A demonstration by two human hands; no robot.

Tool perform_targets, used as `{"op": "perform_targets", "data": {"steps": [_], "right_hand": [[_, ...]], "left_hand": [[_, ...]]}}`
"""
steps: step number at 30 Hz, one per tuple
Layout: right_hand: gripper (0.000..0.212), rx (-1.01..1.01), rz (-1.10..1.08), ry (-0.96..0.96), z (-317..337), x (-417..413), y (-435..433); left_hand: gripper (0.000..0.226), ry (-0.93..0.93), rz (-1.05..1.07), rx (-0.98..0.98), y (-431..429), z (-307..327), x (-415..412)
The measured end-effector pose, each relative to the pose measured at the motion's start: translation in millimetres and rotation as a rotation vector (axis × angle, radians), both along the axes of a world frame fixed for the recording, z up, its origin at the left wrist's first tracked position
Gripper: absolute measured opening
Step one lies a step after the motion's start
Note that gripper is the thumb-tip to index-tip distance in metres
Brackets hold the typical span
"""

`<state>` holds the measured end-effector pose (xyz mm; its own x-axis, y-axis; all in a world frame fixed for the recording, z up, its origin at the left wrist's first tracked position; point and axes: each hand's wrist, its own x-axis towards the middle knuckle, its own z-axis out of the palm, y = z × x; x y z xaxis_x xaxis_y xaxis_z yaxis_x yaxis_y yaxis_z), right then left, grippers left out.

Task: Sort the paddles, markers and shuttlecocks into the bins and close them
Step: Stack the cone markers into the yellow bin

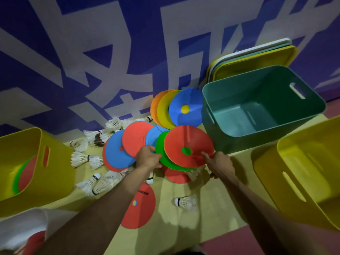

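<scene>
Flat round markers in red, blue, green, orange and yellow lie piled against the wall. My right hand (219, 165) pinches the near edge of a red marker (191, 142) stacked on a green marker (162, 153). My left hand (148, 157) grips the left edge of that same stack. More markers lean at the wall: a blue marker (189, 103) and a yellow marker (162, 107). White shuttlecocks (86, 159) are scattered to the left of the pile and under it. Another red marker (139, 208) lies near me beneath my left forearm. No paddles are in sight.
A yellow bin (55, 173) at left holds a red and a green marker. An empty teal bin (217, 100) stands at right, with a second yellow bin (266, 173) nearer. Lids (257, 57) lean against the blue and white wall behind it.
</scene>
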<state>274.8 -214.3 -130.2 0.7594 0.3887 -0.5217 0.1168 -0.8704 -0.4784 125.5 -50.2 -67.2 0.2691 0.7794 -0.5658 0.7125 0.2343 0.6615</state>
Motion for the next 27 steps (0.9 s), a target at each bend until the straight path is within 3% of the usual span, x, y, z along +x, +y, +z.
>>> {"op": "perform_targets", "data": {"steps": [3,6,11,14,16,19,22,25,27], "right_hand": [[0.030,-0.015,0.000,-0.023,-3,2,0],[0.023,-0.024,-0.021,-0.007,-1,2,0],[0.052,0.012,-0.054,0.065,-1,-11,6],[0.081,0.022,-0.105,0.136,-17,-17,9],[0.087,0.033,-0.127,0.190,-43,-15,10],[0.071,0.033,-0.089,0.177,-20,-29,11],[0.046,0.181,-0.339,0.237,0,-41,17],[0.042,0.425,-0.519,0.291,29,-54,22],[0.037,0.290,-0.445,0.189,14,-49,20]], "left_hand": [[0.028,-0.016,-0.018,0.007,7,5,-7],[0.023,-0.026,-0.041,0.038,14,10,-15],[0.019,-0.054,-0.097,0.116,23,24,-28],[0.018,-0.051,-0.126,0.201,30,30,-39],[0.020,-0.034,-0.134,0.279,36,35,-47],[0.017,-0.033,-0.118,0.365,44,42,-57],[0.019,-0.061,-0.084,0.437,48,45,-65],[0.020,-0.091,-0.026,0.477,49,47,-73],[0.021,-0.105,0.017,0.500,52,48,-77]]}}
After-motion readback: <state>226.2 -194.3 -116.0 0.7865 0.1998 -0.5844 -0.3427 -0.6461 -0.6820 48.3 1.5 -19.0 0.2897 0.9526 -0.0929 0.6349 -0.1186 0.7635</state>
